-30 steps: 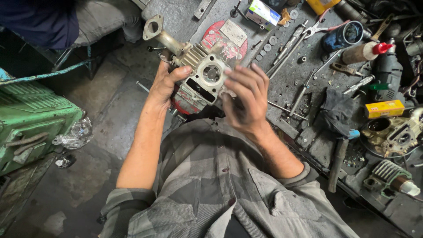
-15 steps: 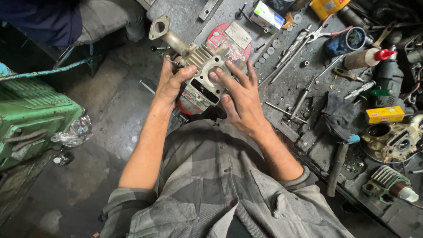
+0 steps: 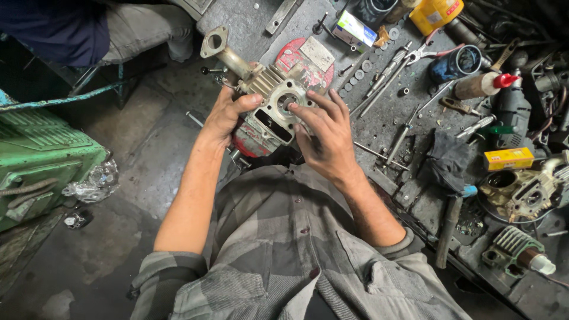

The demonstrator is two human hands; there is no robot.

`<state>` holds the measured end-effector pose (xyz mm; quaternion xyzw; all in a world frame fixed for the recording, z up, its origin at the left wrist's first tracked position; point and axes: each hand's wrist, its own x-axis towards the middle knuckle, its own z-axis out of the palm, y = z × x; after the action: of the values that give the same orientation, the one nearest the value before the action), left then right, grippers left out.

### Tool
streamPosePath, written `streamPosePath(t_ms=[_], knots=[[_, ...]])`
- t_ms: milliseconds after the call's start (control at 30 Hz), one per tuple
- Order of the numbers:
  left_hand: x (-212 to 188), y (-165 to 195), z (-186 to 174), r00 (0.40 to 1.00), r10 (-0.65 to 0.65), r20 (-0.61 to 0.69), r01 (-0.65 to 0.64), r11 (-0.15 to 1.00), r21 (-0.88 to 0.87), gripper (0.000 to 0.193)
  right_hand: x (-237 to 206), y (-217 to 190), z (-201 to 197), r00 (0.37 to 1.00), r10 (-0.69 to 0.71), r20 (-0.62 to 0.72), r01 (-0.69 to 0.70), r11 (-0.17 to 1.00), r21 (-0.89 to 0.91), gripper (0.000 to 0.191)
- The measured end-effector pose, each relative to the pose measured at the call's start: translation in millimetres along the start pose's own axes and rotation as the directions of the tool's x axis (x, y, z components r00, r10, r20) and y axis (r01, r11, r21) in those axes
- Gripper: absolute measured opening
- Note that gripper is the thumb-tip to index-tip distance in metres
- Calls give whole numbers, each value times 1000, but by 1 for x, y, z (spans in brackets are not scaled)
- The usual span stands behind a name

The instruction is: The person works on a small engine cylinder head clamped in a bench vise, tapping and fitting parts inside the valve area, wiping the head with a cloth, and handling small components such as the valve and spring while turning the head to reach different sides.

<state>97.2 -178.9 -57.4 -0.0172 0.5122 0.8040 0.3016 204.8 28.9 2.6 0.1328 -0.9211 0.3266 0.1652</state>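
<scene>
The grimy workbench (image 3: pixel 409 178) filled the right of the view, strewn with parts and tools, and a green metal machine (image 3: pixel 41 166) stood at the left on the floor. Over the bench edge, in front of the person's chest, both hands held up a finned metal cylinder head (image 3: pixel 272 104) with its flat gasket face turned toward the camera, apparently so its ports could be looked over. The left hand (image 3: pixel 228 112) was clamped round its left side, thumb on the face, carrying the weight; the right hand (image 3: pixel 326 133) lay spread over the right side, fingers loosely open and resting on the face rather than gripping. An intake pipe (image 3: pixel 228 53) stuck out up and left, clear of both hands. Behind lay a red round tin (image 3: pixel 296 56), further right a dark rag (image 3: pixel 447 160), then a yellow box (image 3: pixel 508 158).
</scene>
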Motion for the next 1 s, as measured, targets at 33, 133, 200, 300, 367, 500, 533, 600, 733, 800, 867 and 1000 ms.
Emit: streamPosePath(t_ms=[33,133,200,300,367,500,533,600,733,800,867,1000], knots=[[1,-1,-1,1000,1,-2,-1,1000,-5,97,2,-1,-1,1000,-13,-4,13,1000,-5,41],[3,-4,-2,999,37,-3,-37,999,-7,99,7,-6,-4,998,-19,65,26,993,-112,44],[3,-6,-1,994,112,-7,-112,994,5,100,10,-9,-7,994,-1,106,18,988,-154,45],[2,-8,0,990,137,-21,-137,990,15,98,12,-13,-11,993,22,119,-6,991,-136,44],[1,-7,2,989,143,-47,-142,989,30,98,12,-13,-11,994,-1,114,16,992,-128,43],[-1,-2,4,989,135,-55,-134,991,26,95,9,-10,-8,994,-16,111,26,995,-97,41],[-2,-1,4,994,99,-44,-99,995,0,94,7,-10,-7,995,-9,104,17,997,-82,39],[-2,0,5,999,26,-21,-27,998,-51,91,4,-8,-6,997,-4,82,10,997,-73,38],[0,-1,3,998,67,-19,-68,998,-19,82,2,-8,-2,997,-11,80,21,991,-134,40],[1,-4,1,992,129,4,-129,991,-21,79,3,-8,0,996,-11,92,26,987,-161,41],[1,-7,0,992,128,-20,-128,992,4,78,4,-8,2,996,-3,90,18,986,-166,40],[-1,-11,0,975,210,-76,-201,973,116,77,4,-10,8,999,7,42,-1,991,-133,38]])
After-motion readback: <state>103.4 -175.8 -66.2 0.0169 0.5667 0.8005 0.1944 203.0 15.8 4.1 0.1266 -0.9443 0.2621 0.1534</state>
